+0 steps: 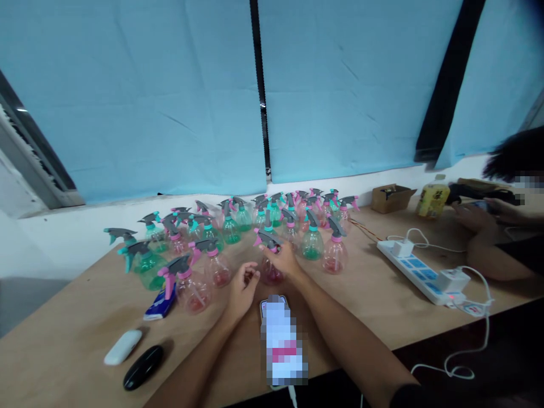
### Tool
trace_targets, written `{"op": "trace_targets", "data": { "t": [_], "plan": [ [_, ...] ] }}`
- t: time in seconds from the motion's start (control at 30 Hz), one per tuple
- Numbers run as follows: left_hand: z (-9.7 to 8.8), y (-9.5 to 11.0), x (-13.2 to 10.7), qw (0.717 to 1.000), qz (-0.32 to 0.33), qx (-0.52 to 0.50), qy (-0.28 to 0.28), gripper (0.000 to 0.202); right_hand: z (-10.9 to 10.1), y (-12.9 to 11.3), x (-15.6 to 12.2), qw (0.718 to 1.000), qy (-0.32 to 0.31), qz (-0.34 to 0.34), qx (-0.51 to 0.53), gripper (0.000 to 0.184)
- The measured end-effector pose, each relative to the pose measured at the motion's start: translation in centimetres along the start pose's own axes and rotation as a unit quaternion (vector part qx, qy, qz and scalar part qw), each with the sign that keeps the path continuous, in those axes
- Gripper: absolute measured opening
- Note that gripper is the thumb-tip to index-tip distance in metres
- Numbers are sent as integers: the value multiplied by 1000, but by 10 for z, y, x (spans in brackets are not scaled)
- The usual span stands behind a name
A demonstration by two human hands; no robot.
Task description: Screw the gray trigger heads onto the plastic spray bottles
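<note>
My right hand (284, 259) is wrapped round the neck of a spray bottle with a pink trigger (273, 275), which stands upright on the table. Its grey head shows above my fingers, and its clear pinkish body shows below. Just left of it, my left hand (245, 283) hovers with loosely curled fingers, apart from the bottle and holding nothing. Beside that hand stands another pink spray bottle (217, 269). A larger-looking pink spray bottle (193, 294) is nearer on the left. Below my hands lies a phone (283, 345) with its lit screen blurred out.
Several pink and green spray bottles (232, 229) crowd the table's back. At front left lie a white case (123, 347), a black case (143, 367) and a blue packet (160, 305). A power strip (419, 272), cardboard box (391, 198), yellow bottle (432, 197) and another person's arm (501, 255) are right.
</note>
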State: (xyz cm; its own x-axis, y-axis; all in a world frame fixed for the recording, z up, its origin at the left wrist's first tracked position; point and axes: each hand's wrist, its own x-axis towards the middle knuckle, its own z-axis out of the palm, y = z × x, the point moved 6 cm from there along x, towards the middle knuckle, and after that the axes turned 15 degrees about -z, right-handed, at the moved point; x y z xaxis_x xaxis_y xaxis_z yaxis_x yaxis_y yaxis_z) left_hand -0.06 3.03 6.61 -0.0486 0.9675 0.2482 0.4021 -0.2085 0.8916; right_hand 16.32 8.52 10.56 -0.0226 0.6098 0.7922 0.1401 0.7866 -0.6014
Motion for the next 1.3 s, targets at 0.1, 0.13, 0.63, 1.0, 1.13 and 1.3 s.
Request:
{"op": "trace_targets", "data": {
  "t": [0.1,0.13,0.63,1.0,1.13,1.3],
  "plan": [
    [-3,-3,3,998,-31,-53,-15,22,1,10,-1,998,-9,37,41,21],
    [-2,-5,4,996,-47,-71,-24,23,3,12,-1,997,-27,48,55,17],
    [-2,-11,5,977,-168,-124,-38,32,23,0,2,969,-144,115,166,18],
    [0,-13,6,977,-170,-116,-54,25,24,-11,4,969,-158,95,163,21],
    [-1,-11,5,977,-171,-116,-56,26,24,-4,3,972,-145,110,147,15],
    [0,-14,6,977,-171,-109,-60,26,28,-7,4,967,-134,85,200,15]
  ]
}}
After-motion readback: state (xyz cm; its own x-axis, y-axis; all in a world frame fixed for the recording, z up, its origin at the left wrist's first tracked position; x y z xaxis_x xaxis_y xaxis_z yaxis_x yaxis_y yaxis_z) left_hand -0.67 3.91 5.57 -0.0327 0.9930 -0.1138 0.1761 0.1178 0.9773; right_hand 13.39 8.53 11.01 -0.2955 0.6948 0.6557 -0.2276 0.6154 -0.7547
